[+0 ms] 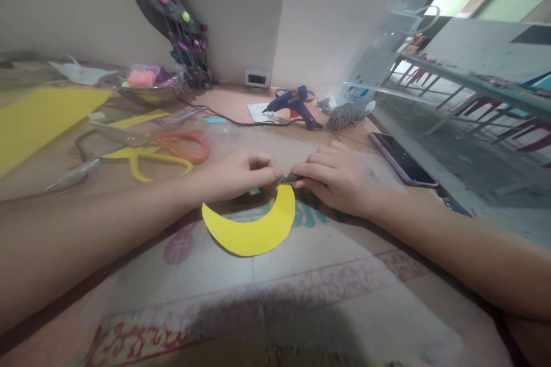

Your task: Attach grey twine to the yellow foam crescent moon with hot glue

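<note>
A yellow crescent cut-out (253,235), paper or card by its look, lies over the printed sheet with its horns pointing up. Its right horn ends at the fingertips of my left hand (253,172), which is closed in a pinch there. My right hand (333,178) is closed on a short dark grey strand (294,178) that looks like yarn and reaches across to the horn's tip. The fingers partly hide where strand and crescent meet. Behind the hands lies a ball of grey yarn (346,116).
At left are orange-handled scissors (189,146), yellow-handled scissors (140,163) and a yellow sheet (47,120). A blue glue gun (293,103) with a black cord lies at the back. A phone (402,159) rests by the right edge. A pom-pom-studded grey decoration (155,0) leans against the wall.
</note>
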Demonstrator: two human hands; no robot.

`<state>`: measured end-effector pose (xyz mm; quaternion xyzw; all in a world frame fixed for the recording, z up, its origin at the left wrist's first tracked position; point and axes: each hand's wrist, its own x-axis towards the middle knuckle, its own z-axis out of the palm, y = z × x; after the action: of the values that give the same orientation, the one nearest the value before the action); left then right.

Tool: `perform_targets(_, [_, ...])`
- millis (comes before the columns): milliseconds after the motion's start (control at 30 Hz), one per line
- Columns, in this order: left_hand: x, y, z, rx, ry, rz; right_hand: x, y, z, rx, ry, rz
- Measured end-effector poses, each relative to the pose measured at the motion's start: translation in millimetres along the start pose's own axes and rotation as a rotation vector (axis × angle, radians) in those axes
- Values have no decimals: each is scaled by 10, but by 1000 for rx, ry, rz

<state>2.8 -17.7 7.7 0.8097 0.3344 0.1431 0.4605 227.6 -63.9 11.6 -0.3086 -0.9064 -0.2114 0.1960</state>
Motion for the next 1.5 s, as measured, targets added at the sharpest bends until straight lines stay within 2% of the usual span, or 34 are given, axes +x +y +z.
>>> perform_targets(167, [-7,8,0,-19,2,-10,-5,-5,-6,11,-2,1])
perform_targets(400, [-6,7,1,-45,2,-15,-49,11,7,100,-8,71])
perform_targets(933, [0,14,0,6,-1,4,-18,-23,-5,22,-43,26])
perform_targets(1500, [2,10,-1,16,-13,46,10,-31,-32,-60,-18,-37])
